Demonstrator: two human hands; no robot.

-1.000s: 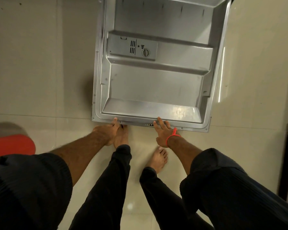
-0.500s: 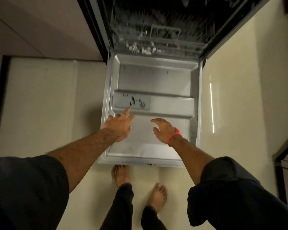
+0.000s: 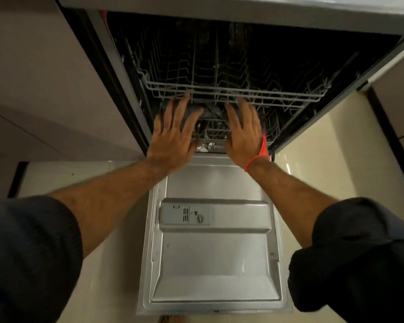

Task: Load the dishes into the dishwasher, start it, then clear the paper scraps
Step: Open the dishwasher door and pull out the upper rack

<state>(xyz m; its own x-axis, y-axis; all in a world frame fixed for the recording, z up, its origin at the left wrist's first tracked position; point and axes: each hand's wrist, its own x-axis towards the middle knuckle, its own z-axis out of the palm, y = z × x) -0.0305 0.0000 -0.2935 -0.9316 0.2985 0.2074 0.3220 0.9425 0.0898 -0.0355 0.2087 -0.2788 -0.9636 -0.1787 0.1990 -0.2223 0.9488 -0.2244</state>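
The dishwasher stands open, its steel door folded down flat in front of me, with the detergent dispenser on its inner face. The grey wire upper rack sits inside the dark tub, and a lower rack shows beneath it. My left hand and my right hand, with a red band at the wrist, both reach over the door with fingers straight and spread. Their fingertips are at the upper rack's front rail. Neither hand holds anything. The racks look bare of dishes.
Beige cabinet fronts flank the dishwasher on the left, and another cabinet on the right. The countertop edge runs above the tub. Pale floor tiles lie on both sides of the door. Small white bits lie at the tub's front lip.
Both hands left the door's front edge and moved forward over the lowered door up to the upper rack. My view has tilted up into the tub.
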